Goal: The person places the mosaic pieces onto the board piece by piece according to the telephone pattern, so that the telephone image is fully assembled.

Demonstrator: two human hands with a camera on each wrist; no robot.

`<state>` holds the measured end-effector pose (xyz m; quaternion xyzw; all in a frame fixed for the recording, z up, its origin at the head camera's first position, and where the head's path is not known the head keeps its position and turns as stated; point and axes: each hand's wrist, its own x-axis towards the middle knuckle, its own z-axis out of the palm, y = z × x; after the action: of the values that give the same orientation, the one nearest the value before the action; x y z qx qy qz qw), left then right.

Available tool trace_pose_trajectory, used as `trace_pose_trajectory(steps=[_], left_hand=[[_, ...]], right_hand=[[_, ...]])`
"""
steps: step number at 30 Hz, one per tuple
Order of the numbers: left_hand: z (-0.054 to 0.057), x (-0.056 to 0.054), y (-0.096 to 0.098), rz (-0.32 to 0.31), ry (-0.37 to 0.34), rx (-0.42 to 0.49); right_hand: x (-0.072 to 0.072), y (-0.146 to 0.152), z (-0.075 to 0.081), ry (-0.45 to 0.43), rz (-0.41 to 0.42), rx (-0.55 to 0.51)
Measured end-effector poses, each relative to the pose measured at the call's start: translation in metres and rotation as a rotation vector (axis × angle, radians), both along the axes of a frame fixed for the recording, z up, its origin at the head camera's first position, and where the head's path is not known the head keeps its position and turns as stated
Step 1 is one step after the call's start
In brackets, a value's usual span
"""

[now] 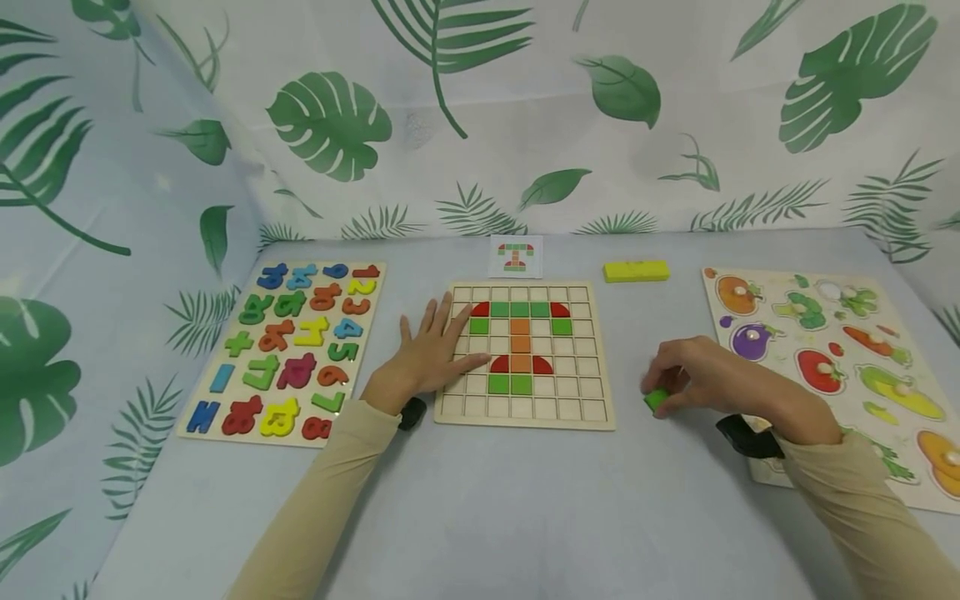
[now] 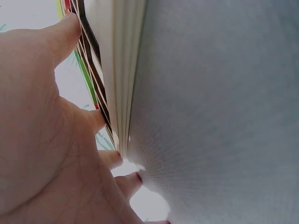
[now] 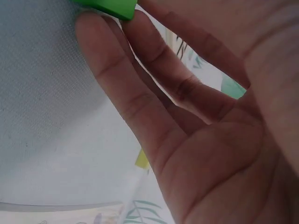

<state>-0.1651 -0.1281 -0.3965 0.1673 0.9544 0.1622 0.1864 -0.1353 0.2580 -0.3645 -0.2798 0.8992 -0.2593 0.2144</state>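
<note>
A square wooden grid board (image 1: 570,410) lies mid-table, with green and orange squares and red quarter-round pieces set in its cells. My left hand (image 1: 423,358) rests spread on the board's left side, thumb and fingertips over its edge; the left wrist view shows the same fingers along the board's side. To the right of the board, my right hand (image 1: 697,375) pinches a green block (image 1: 657,400) between thumb and fingers, close above the tablecloth. In the right wrist view the green block (image 3: 112,7) shows at the top edge by the fingertips.
A pattern card (image 1: 516,256) lies behind the board, and a yellow block (image 1: 636,271) sits to its right. On the left is a number puzzle board (image 1: 202,383); on the right, a vegetable puzzle board (image 1: 780,367), partly under the right forearm. A leaf-print cloth backs the table.
</note>
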Motion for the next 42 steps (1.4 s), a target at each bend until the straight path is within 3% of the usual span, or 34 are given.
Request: trace_pose_trajectory(steps=[11,23,33,42], left_hand=[[-0.003,0.0,0.0,0.007,0.005,-0.007],[-0.006,-0.001,0.0,0.004,0.001,-0.015],[-0.005,-0.001,0.001,0.008,0.003,-0.033],[-0.005,-0.002,0.001,0.002,0.012,-0.041]], right_hand=[[-0.006,-0.003,0.001,0.049,0.126,-0.078],[-0.019,-0.06,0.02,0.158,0.095,-0.16],[-0.024,-0.096,0.016,0.134,0.183,-0.22],[-0.028,-0.106,0.005,0.078,0.183,-0.243]])
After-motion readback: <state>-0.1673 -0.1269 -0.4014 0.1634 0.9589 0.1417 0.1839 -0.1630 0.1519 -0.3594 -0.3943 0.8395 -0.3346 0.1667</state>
